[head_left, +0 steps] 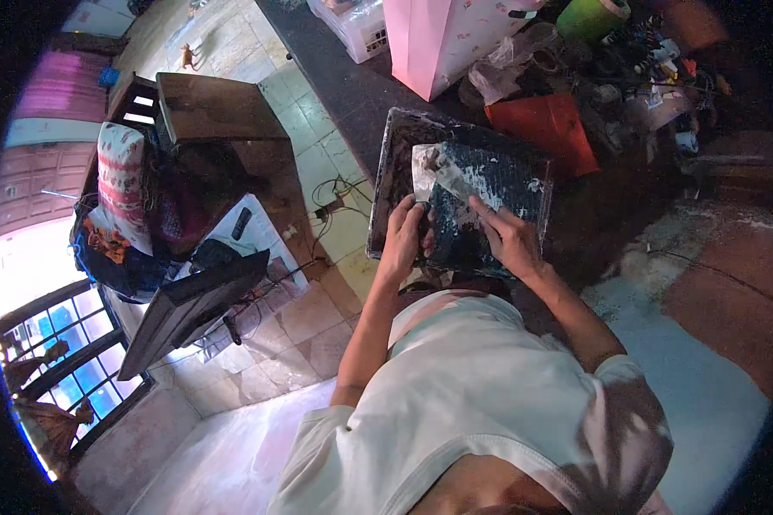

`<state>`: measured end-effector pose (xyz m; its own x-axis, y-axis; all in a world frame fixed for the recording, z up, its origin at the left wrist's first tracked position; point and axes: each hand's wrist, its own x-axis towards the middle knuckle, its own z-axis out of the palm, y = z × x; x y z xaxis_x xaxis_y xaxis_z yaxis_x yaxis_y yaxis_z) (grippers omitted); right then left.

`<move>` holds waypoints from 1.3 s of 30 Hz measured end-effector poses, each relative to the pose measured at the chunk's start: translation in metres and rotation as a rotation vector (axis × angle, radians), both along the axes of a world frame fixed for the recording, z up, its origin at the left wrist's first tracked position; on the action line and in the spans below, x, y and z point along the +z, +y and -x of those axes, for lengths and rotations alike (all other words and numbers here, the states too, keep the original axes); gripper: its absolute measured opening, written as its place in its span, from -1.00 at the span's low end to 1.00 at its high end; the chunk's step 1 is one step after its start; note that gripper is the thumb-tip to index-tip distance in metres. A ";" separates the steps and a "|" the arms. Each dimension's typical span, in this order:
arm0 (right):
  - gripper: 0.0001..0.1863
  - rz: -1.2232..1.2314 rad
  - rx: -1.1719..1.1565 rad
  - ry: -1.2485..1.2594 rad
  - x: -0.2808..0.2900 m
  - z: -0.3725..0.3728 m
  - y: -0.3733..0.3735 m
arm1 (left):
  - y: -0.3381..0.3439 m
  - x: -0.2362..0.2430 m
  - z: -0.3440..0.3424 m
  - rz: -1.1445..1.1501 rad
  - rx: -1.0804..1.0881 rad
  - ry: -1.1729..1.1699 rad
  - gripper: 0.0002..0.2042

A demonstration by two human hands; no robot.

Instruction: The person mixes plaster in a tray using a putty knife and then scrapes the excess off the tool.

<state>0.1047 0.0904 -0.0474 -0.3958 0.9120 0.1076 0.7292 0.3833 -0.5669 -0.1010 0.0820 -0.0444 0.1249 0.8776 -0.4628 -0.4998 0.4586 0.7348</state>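
Note:
Before me is a shallow black tray (532, 206), its surface smeared with whitish dried residue and brownish along the left side. My left hand (404, 236) is closed around the handle of a wide, pale-coated scraper (419, 167), whose blade points away from me. A lump of greyish paste (429, 157) sits at the far end of it. From the right, my right hand (513, 240) grips a narrower putty knife (459, 180), index finger stretched along it. Its blade slants to the far left and meets the wide scraper by the paste. Both handles are largely hidden by my fingers.
Behind the tray, a dark counter (339, 56) carries a pink box (429, 43), a white plastic basket (356, 30), an orange-red sheet-like piece (545, 129) and clutter. At left stand a wooden cabinet (219, 107) and a dark flat panel (193, 305). Cables (331, 206) lie on the tiles.

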 end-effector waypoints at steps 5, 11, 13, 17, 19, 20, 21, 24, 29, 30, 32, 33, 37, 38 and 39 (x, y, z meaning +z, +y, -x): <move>-0.47 -0.033 0.011 -0.067 0.009 -0.016 0.001 | 0.000 0.006 0.001 0.030 0.015 -0.009 -0.82; -0.58 -0.233 0.112 0.154 0.013 -0.032 0.019 | 0.003 0.001 0.010 0.000 0.056 0.243 -0.82; -0.62 0.544 -0.200 0.464 0.031 -0.031 0.023 | 0.002 -0.005 0.014 -0.117 -0.033 0.287 -0.79; -0.60 0.814 -0.119 0.831 0.026 -0.023 0.044 | -0.002 -0.004 0.016 -0.087 -0.007 0.316 -0.77; -0.63 0.926 -0.118 0.889 0.024 -0.018 0.047 | -0.003 -0.004 0.018 -0.046 -0.041 0.275 -0.76; -0.65 0.963 -0.100 0.850 0.015 -0.018 0.048 | -0.003 -0.001 0.016 -0.045 -0.045 0.275 -0.76; -0.66 1.000 -0.082 0.811 0.005 -0.018 0.048 | -0.004 0.003 0.015 -0.067 -0.034 0.267 -0.76; -0.71 0.859 -0.120 0.663 -0.023 -0.018 0.040 | -0.009 0.008 0.016 -0.078 -0.029 0.239 -0.76; -0.67 0.344 0.018 0.586 -0.055 -0.031 0.032 | -0.016 -0.003 0.019 -0.071 -0.054 0.294 -0.75; -0.67 0.343 0.018 0.586 -0.056 -0.039 0.030 | -0.018 -0.005 0.019 -0.098 -0.083 0.331 -0.74; -0.67 0.809 -0.099 0.537 -0.021 -0.039 0.032 | -0.021 -0.011 0.021 -0.124 -0.106 0.371 -0.73; -0.67 0.806 -0.097 0.537 -0.019 -0.042 0.034 | -0.022 -0.015 0.019 -0.076 -0.112 0.349 -0.72; -0.67 0.924 -0.054 0.553 -0.015 -0.055 0.036 | -0.025 -0.014 0.015 -0.061 -0.113 0.404 -0.68; -0.67 0.915 -0.057 0.532 -0.013 -0.055 0.037 | -0.028 -0.028 0.017 -0.061 -0.105 0.406 -0.68; -0.67 0.916 -0.047 0.530 -0.010 -0.054 0.038 | -0.033 -0.054 0.021 -0.145 -0.078 0.434 -0.69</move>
<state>0.1586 0.1281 -0.0573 -0.4616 0.7458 -0.4803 0.3073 -0.3735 -0.8753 -0.1218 0.0486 -0.0987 0.0151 0.9327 -0.3604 -0.1000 0.3601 0.9275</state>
